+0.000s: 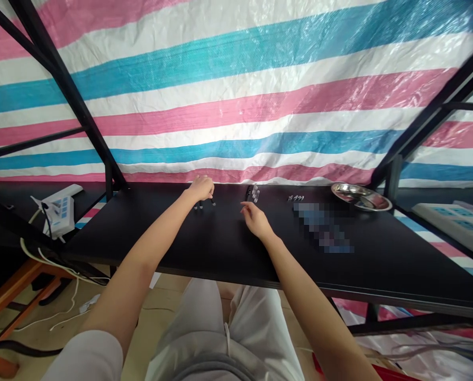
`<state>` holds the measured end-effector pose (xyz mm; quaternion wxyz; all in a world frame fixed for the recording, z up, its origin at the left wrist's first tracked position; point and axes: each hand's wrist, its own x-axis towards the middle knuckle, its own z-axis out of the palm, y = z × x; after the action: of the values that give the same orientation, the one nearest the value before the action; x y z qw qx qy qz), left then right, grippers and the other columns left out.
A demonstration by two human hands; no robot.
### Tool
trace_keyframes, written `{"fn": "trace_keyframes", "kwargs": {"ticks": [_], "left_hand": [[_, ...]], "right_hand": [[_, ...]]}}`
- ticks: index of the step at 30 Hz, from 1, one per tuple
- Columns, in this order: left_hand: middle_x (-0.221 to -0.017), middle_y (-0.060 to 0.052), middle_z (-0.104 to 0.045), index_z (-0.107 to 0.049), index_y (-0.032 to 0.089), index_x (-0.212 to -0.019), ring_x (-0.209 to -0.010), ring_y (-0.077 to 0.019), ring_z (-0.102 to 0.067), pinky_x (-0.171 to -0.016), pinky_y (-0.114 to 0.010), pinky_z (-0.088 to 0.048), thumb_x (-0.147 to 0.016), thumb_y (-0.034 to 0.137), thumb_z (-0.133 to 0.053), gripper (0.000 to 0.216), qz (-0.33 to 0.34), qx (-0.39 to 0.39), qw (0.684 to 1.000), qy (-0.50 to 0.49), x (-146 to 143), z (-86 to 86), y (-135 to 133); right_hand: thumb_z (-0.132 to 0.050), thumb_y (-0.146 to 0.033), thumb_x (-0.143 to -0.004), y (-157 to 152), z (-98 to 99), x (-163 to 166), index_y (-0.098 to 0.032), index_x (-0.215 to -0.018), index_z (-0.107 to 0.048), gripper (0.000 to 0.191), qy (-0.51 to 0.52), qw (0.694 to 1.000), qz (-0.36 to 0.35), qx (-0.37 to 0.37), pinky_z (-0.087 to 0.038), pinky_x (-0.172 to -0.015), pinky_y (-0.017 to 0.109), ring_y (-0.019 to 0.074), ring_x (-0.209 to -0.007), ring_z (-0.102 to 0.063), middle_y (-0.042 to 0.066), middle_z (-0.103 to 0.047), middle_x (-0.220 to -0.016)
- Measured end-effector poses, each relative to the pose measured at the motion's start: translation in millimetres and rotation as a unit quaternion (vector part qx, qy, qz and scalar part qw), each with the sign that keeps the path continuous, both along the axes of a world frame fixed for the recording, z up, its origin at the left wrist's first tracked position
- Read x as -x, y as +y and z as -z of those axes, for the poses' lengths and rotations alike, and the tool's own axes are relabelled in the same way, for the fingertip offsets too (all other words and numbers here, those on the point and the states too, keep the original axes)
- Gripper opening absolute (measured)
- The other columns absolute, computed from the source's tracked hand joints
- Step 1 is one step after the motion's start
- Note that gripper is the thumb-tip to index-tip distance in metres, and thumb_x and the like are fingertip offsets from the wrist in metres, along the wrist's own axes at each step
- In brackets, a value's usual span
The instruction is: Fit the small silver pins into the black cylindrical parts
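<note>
My left hand reaches to the far side of the black table, fingers curled down over a few small dark upright pieces; I cannot make out whether it grips one. My right hand hovers just above the table's middle, fingers loosely apart and holding nothing. Beyond my right hand, near the back edge, lies a small clear and dark item. A little row of tiny metal parts lies to its right.
A shallow metal dish sits at the back right. A blurred patch covers part of the table. White power strips lie at the left and right. Black frame posts stand at both sides, a striped tarp behind.
</note>
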<state>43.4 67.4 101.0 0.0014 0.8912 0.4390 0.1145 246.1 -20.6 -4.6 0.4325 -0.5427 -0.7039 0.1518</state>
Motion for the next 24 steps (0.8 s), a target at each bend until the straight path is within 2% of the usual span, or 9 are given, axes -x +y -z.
{"fn": "trace_keyframes", "kwargs": {"ticks": [4,11,17,24], "left_hand": [[-0.061,-0.006,-0.061,-0.058,0.017,-0.044,-0.089,-0.0262,-0.053,-0.09,-0.041,-0.032,-0.05,0.009,-0.073,0.018,-0.019,0.008,0.999,0.033,6.2,9.0,7.5],[-0.059,-0.007,-0.058,-0.052,0.016,-0.039,-0.089,-0.0261,-0.054,-0.09,-0.039,-0.032,-0.056,0.013,-0.07,0.026,-0.03,0.025,0.999,-0.004,9.2,10.9,7.9],[-0.086,-0.01,-0.065,-0.064,0.015,-0.058,-0.096,-0.0267,-0.054,-0.088,-0.038,-0.034,-0.059,0.01,-0.069,0.007,-0.049,0.008,0.994,0.102,5.2,3.9,0.3],[-0.1,-0.007,-0.064,-0.068,0.017,-0.079,-0.102,-0.0246,-0.052,-0.086,-0.035,-0.034,-0.069,0.019,-0.067,0.011,-0.052,0.022,0.983,0.177,3.3,-6.3,-10.0]], "right_hand": [[-0.038,-0.025,-0.08,1.0,0.7,0.3,-0.015,-0.106,-0.054,0.032,-0.015,1.0,0.001,0.012,-0.046,-0.076,0.032,0.018,-0.079,-0.058,0.007,-0.062,-0.083],[-0.04,-0.026,-0.08,0.8,0.3,0.0,-0.016,-0.103,-0.056,0.03,-0.017,1.0,0.007,0.017,-0.045,-0.077,0.032,0.018,-0.08,-0.058,0.006,-0.063,-0.084],[-0.04,-0.027,-0.08,1.8,2.1,-1.1,-0.016,-0.1,-0.058,0.029,-0.013,1.0,0.005,0.006,-0.045,-0.077,0.032,0.0182,-0.079,-0.059,0.007,-0.064,-0.085],[-0.041,-0.027,-0.079,3.2,6.0,-2.1,-0.017,-0.095,-0.059,0.026,-0.011,1.0,-0.002,-0.015,-0.046,-0.077,0.034,0.0195,-0.08,-0.06,0.008,-0.065,-0.087]]}}
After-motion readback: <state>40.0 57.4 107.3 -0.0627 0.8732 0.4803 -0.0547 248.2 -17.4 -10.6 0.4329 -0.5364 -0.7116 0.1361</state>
